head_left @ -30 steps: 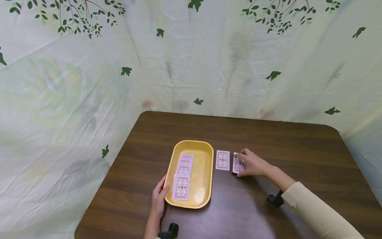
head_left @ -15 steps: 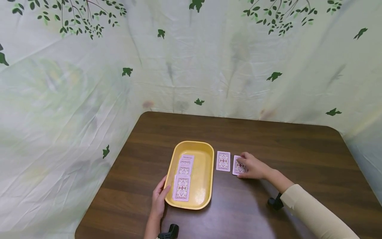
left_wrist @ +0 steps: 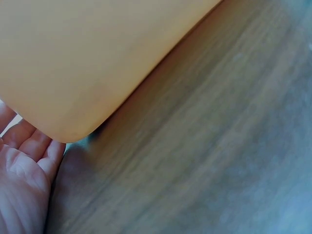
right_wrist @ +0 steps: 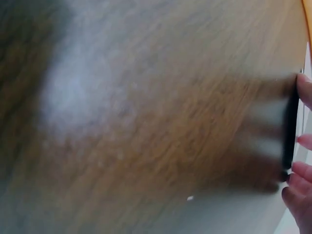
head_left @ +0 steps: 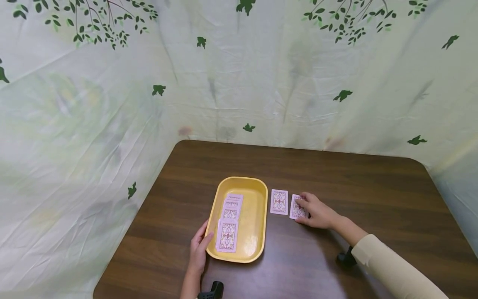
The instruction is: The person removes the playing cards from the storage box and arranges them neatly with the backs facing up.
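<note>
In the head view my left hand (head_left: 198, 251) grips the lower left rim of a yellow tray (head_left: 252, 232), thumb over the edge. The left wrist view shows its fingers against the underside of the tray (left_wrist: 87, 73). Several patterned playing cards (head_left: 228, 236) overlap in a column inside the tray, backs up. Right of the tray my right hand (head_left: 319, 212) holds a playing card (head_left: 296, 209) by its opposite edges, thumb near, fingers far. Another playing card (head_left: 279, 202) lies face down between it and the tray. In the right wrist view only fingertips (right_wrist: 302, 185) show.
Everything stands on a brown wooden table (head_left: 336, 178) with rounded far corners. A light curtain (head_left: 284, 83) printed with leaves hangs behind and on the left. Black wrist cameras (head_left: 213, 290) are worn on both wrists.
My right hand and the card under it have shifted slightly nearer to me. My left hand and the tray have kept their places.
</note>
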{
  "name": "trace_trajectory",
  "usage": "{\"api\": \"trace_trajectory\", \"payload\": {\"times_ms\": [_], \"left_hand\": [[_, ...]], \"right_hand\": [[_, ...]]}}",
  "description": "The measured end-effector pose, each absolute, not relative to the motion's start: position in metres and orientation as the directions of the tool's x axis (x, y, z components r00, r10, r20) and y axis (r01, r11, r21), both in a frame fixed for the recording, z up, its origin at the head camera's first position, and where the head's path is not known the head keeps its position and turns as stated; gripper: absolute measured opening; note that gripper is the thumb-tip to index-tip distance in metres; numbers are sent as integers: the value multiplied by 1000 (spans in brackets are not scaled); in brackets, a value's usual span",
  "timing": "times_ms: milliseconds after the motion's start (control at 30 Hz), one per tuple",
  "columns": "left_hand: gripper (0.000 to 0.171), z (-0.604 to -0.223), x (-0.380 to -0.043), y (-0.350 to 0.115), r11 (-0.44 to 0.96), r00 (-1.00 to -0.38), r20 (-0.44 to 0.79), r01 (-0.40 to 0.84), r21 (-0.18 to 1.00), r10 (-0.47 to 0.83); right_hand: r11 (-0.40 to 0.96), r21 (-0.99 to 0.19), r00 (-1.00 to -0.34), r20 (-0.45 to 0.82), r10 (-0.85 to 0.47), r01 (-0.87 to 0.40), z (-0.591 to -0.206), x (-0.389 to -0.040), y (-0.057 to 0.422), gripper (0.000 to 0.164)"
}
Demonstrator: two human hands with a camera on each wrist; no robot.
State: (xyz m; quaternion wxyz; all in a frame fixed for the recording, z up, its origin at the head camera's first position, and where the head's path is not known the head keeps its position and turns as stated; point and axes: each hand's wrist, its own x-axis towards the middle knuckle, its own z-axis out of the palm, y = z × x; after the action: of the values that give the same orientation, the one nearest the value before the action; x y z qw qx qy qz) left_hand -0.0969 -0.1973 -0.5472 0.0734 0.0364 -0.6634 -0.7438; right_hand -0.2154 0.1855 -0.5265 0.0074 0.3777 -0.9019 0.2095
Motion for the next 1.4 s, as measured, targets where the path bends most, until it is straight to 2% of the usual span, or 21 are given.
{"api": "trace_trajectory", "payload": {"times_ms": [900, 1400], "left_hand": [[44, -547, -96, -198, -96, -988, 59, 73, 993, -144], [44, -548, -96, -199, -96, -989, 48, 62, 993, -143]], "right_hand": [[635, -362, -697, 59, -715, -683, -524, -229, 194, 59], [611, -393, -693, 102, -713, -687, -522, -228, 193, 59]]}}
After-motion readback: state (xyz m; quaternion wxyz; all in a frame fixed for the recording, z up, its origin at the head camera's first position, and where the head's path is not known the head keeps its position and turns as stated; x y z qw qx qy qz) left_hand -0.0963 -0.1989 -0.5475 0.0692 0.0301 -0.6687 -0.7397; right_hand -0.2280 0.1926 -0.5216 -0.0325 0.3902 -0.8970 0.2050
